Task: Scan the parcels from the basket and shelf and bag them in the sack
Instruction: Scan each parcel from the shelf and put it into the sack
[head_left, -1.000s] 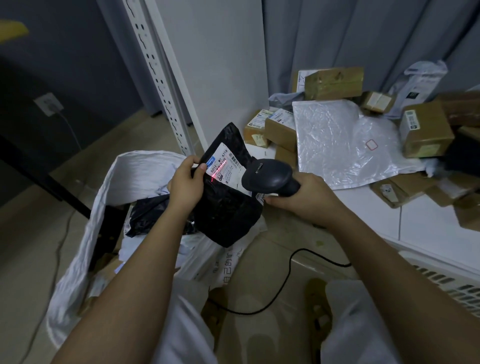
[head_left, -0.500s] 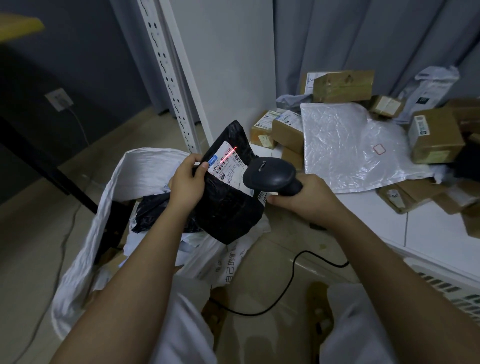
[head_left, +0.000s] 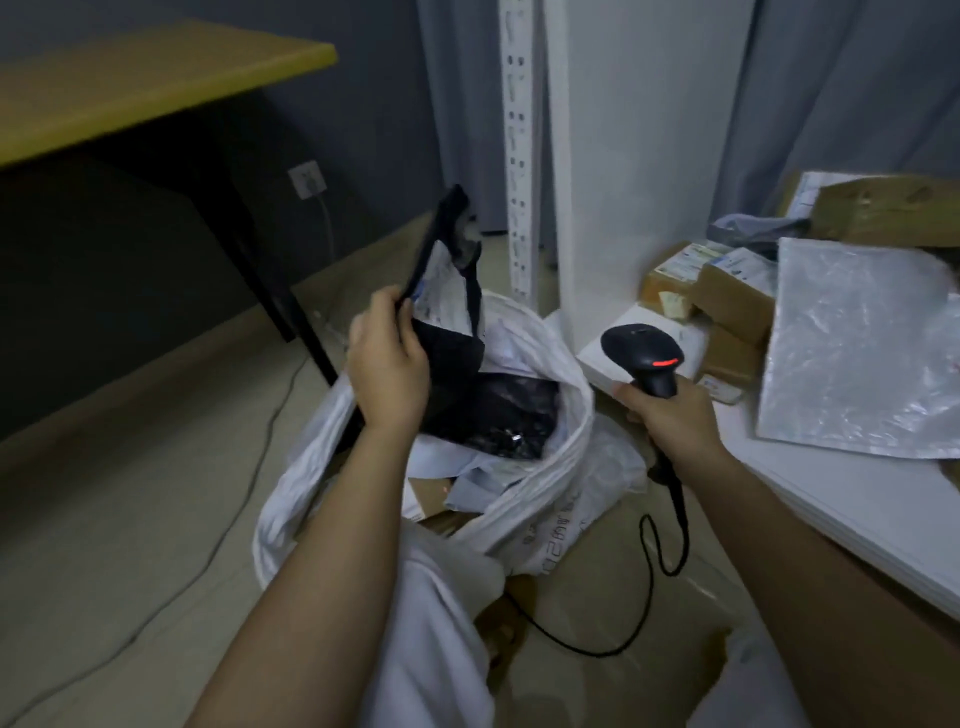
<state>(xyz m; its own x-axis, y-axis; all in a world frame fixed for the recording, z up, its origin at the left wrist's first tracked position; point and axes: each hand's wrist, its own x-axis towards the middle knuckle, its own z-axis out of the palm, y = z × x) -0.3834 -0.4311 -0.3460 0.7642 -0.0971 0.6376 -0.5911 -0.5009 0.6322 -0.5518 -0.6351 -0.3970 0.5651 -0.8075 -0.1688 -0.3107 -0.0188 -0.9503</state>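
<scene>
My left hand (head_left: 387, 364) grips a black poly parcel (head_left: 449, 317) with a white label, held upright over the mouth of the white sack (head_left: 540, 499). Inside the sack lie another black parcel (head_left: 504, 415), pale mailers and a brown box. My right hand (head_left: 670, 421) holds the black barcode scanner (head_left: 644, 353) by its handle, to the right of the sack, its nose turned away from the parcel. The scanner's cable (head_left: 665, 551) loops down to the floor.
A white shelf (head_left: 831, 499) on the right carries brown boxes (head_left: 732, 296) and a large silvery mailer (head_left: 852, 348). A perforated shelf post (head_left: 519, 156) stands behind the sack. A yellow-topped table (head_left: 130, 78) with a black leg is at the left, a grey cable on the floor.
The parcel has moved left from in front of the scanner to above the sack. The red scan line is off the label. The scanner has drawn back to the right. The view swung left.
</scene>
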